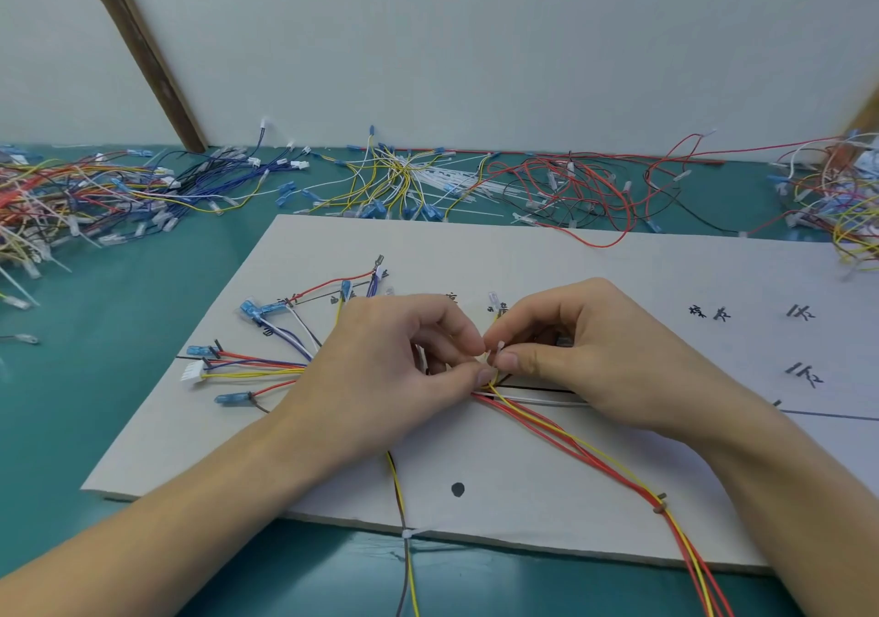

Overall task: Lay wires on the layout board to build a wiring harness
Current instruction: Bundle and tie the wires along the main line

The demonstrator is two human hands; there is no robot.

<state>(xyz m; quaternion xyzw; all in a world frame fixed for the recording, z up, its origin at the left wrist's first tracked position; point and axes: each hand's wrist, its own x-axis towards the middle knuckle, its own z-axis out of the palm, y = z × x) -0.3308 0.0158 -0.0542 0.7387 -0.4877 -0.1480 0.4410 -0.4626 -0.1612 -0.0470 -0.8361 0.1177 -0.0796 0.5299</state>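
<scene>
A pale grey layout board [523, 259] with drawn lines and written marks lies on the teal table. Coloured wires [257, 364] fan out over its left part, ending in blue terminals and a white connector [192, 371]. Red and yellow wires [594, 455] run from the middle toward the lower right. My left hand [380, 374] pinches the wire bundle at the board's middle. My right hand [585, 350] pinches a small white cable tie [499, 349] at the same spot. The two hands' fingertips almost touch.
Loose wire piles lie along the back of the table: mixed colours at left [71, 202], blue and yellow [380, 179] in the middle with white cable ties [466, 188], red and black [580, 188] at right, more at far right [837, 198]. A yellow-and-dark wire pair [404, 521] with a white tie hangs over the board's front edge.
</scene>
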